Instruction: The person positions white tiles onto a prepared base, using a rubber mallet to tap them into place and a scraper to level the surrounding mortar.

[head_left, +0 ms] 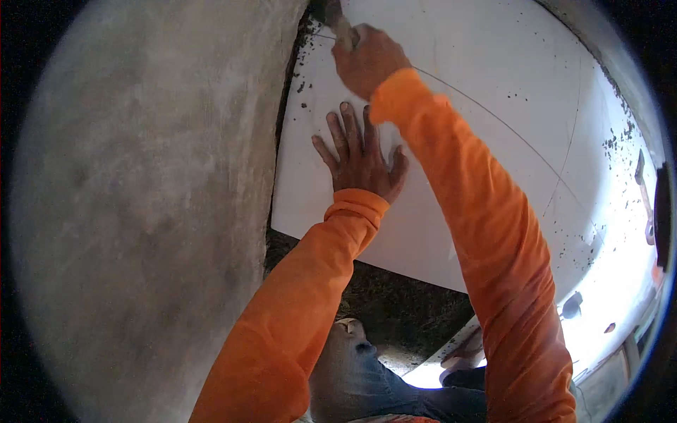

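My left hand (362,156) lies flat, fingers spread, on a large white panel (430,218). Farther up, my right hand (371,58) is closed around the light-coloured handle of a tool (344,29). The tool's dark head sits at the top edge of the picture, beside the wall; I cannot make out its kind. Thin dark lines cross the panel, one curving from near my right hand toward the right. Dark crumbs are scattered along its left edge by the tool and near its right side.
A rough grey concrete wall (155,176) runs along the panel's left edge. Dark soil (402,299) shows below the near edge, close to my legs in jeans (374,388). At the far right lies a long-handled tool (647,201) in bright light, with a small dark object (572,304) nearer.
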### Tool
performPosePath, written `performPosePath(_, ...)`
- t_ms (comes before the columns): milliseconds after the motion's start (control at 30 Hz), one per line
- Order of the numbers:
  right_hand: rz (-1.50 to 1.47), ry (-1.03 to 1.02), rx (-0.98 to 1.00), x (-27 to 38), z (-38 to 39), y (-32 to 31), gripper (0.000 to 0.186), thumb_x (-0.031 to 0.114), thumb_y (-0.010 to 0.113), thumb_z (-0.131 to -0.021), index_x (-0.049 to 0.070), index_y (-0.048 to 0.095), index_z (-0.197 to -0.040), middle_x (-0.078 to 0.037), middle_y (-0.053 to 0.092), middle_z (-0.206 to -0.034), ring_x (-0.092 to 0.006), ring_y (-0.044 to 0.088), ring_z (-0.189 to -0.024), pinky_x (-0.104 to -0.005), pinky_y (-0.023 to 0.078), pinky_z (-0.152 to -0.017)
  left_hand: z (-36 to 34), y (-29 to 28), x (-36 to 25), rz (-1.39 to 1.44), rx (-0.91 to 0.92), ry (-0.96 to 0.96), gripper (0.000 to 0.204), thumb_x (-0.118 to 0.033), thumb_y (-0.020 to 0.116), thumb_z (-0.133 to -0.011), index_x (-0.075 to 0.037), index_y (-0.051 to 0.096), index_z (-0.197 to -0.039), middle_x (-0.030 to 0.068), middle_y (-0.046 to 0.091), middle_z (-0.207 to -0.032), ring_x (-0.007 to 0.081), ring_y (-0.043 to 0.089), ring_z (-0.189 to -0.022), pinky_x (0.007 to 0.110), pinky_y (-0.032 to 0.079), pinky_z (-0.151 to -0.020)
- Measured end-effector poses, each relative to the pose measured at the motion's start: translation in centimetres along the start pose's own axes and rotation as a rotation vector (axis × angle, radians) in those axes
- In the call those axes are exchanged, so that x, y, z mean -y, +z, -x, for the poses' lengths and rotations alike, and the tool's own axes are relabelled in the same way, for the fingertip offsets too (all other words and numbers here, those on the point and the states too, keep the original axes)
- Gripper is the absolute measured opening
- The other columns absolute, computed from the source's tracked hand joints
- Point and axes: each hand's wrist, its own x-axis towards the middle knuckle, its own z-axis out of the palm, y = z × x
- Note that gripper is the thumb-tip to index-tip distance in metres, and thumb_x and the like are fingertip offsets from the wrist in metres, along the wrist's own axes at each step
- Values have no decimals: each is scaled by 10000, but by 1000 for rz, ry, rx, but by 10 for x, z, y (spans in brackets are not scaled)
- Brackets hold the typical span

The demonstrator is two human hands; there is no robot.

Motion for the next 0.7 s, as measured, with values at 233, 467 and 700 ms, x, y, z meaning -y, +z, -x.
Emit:
performPosePath(233,1,-31,-137,2,11,2,370,321,449,-890,-21,581,-939,-263,621,-897,-463,576,-887,-488,465,-817,1,3,2,-74,50,15,799,-515,520,-786,-46,298,-1393,235,139,-1493,439,49,-1385,677,28,-1035)
performPosePath(467,108,-312,109,-16,71,10,268,214,513,-844,-25,538,-963,-223,584,-982,-450,556,-892,-490,475,-778,3,5,12,-26,84,6,803,-520,523,-776,-51,314,-1394,226,139,-1495,435,32,-1387,669,19,-1045)
performPosePath(700,25,-157,-65,-17,55,22,306,291,493,-883,7,570,-967,-254,602,-904,-470,575,-816,-478,484,-770,0,15,4,-29,18,9,834,-508,540,-779,-59,255,-1421,217,119,-1500,404,17,-1397,658,23,-1053)
